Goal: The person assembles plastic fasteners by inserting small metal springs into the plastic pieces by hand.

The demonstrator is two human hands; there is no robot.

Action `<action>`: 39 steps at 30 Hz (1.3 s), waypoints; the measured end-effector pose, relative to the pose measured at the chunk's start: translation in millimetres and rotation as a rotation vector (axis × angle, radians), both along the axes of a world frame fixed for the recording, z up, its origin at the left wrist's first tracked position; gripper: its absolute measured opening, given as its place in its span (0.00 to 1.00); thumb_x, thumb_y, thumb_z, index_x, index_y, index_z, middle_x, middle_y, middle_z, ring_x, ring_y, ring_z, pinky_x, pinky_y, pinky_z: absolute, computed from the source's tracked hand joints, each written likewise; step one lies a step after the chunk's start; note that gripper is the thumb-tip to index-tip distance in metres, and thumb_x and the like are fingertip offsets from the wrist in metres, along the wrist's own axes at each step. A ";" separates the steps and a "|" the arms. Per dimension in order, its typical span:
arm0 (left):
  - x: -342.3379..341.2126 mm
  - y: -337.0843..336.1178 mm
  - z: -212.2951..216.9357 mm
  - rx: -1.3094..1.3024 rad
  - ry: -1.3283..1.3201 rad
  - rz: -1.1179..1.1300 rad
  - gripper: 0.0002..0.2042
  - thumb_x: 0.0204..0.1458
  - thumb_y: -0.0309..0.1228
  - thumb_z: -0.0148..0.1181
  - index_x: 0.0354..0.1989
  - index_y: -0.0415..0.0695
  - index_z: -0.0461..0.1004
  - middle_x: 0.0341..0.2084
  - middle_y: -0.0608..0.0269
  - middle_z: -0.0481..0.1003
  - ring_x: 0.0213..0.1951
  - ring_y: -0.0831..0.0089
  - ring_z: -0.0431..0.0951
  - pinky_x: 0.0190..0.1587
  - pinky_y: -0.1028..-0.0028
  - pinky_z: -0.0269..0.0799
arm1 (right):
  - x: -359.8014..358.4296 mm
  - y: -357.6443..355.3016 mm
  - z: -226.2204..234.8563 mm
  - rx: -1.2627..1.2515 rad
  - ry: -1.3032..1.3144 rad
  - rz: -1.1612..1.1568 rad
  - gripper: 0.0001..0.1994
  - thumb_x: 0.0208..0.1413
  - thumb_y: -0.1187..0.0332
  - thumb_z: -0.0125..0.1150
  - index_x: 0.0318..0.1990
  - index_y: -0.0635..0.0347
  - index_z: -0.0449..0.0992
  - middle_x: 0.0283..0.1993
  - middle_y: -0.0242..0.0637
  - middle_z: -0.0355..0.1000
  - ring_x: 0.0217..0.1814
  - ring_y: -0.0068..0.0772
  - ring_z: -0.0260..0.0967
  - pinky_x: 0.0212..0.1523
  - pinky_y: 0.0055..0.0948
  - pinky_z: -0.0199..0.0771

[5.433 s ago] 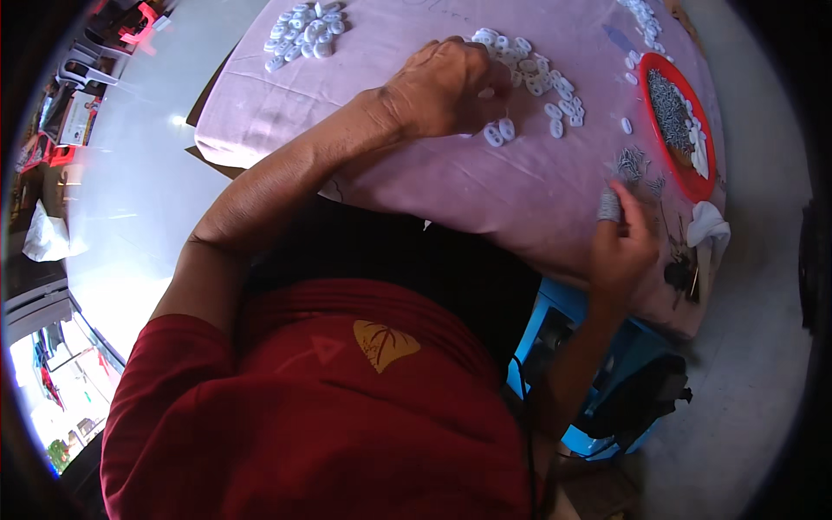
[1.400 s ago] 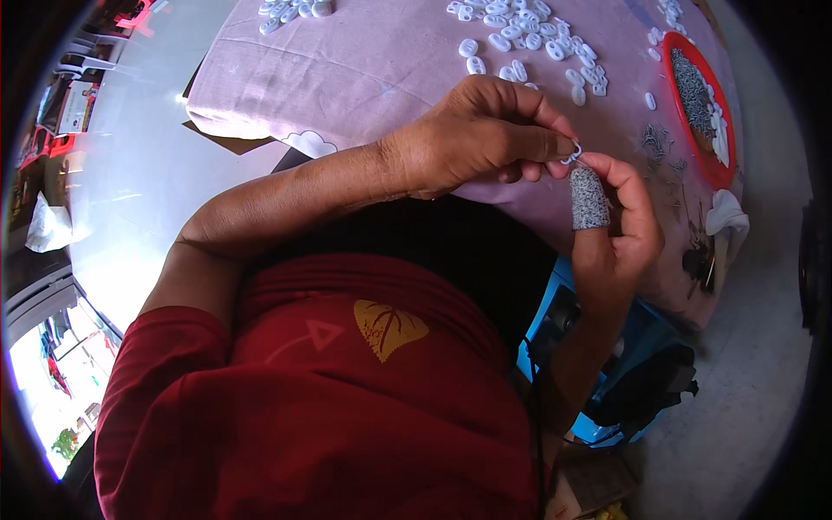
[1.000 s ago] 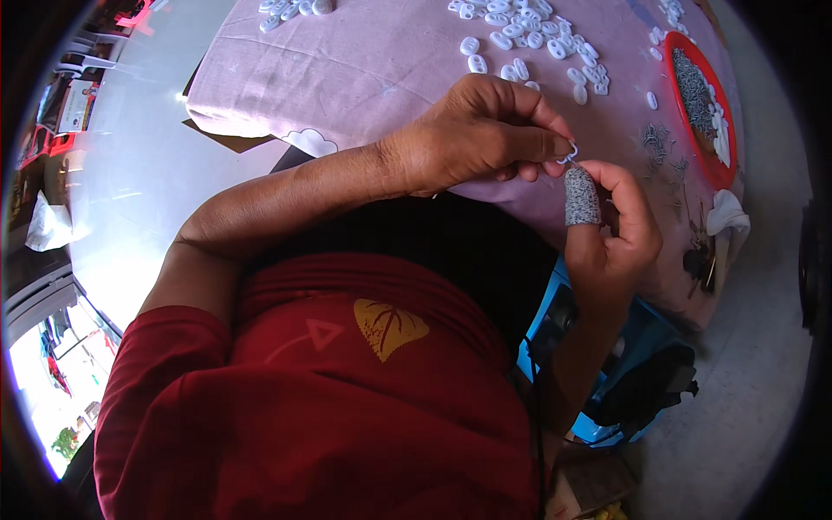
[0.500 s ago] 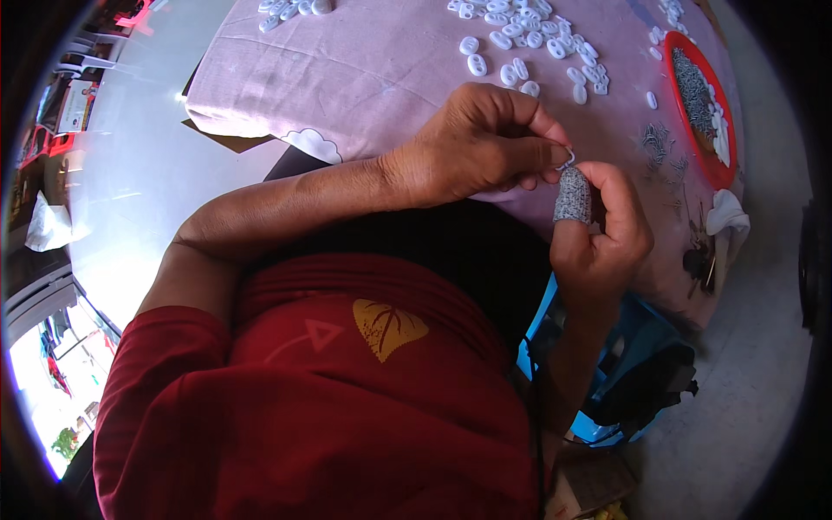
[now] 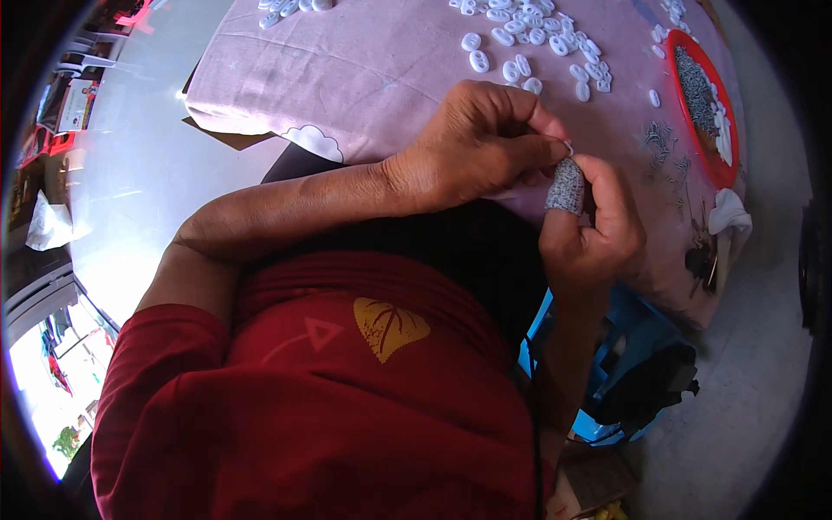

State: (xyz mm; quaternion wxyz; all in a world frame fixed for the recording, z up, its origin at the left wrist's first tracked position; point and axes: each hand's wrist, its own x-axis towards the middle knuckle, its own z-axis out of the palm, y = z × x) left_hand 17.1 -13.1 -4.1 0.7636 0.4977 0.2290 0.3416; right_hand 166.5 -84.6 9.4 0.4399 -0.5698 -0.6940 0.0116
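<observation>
Above the near edge of the table, my two hands meet at their fingertips. My left hand (image 5: 477,152) pinches a small white plastic piece (image 5: 568,147) between thumb and forefinger; only a bit of its edge shows. From the right, my right hand (image 5: 600,227) closes on the same piece, forefinger bent and thumb against it. A grey speckled knit thumb cover (image 5: 565,186) sheathes that thumb. Whether a metal pin is also between the fingers is hidden. Farther off lie many white oval two-holed plastic pieces (image 5: 537,36), loosely heaped.
A red tray (image 5: 731,143) at the right holds small grey metal pins (image 5: 692,82) and white pieces. Loose pins (image 5: 660,143) lie beside it on the pink tablecloth (image 5: 373,78). A white cloth (image 5: 730,212) hangs near the right edge. Below stands a blue bin (image 5: 624,325).
My right hand has shifted slightly left and up, its thumb closer against my left fingertips. Less of the white piece shows now. My left hand stays almost where it was.
</observation>
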 end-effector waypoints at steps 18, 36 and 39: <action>2.9 28.9 -1.7 0.079 0.014 -0.052 0.07 0.57 0.29 0.59 0.40 0.39 0.75 0.28 0.67 0.76 0.28 0.84 0.75 0.26 0.86 0.69 | 15.4 10.6 7.6 -0.098 0.075 0.040 0.06 0.52 0.76 0.59 0.38 0.63 0.75 0.29 0.36 0.72 0.25 0.27 0.67 0.22 0.24 0.61; 2.5 23.3 1.9 0.131 0.038 -0.060 0.06 0.56 0.27 0.59 0.38 0.39 0.77 0.26 0.68 0.76 0.26 0.86 0.73 0.25 0.85 0.67 | 9.7 13.7 6.6 0.044 -0.029 0.067 0.05 0.49 0.79 0.56 0.35 0.64 0.74 0.27 0.41 0.69 0.26 0.40 0.69 0.27 0.30 0.68; 0.7 28.4 3.3 0.148 0.039 -0.040 0.06 0.56 0.28 0.59 0.38 0.39 0.76 0.26 0.68 0.76 0.26 0.86 0.73 0.24 0.86 0.66 | 9.0 16.9 5.7 0.018 -0.002 0.055 0.06 0.49 0.79 0.57 0.36 0.64 0.75 0.27 0.40 0.70 0.25 0.37 0.69 0.26 0.29 0.68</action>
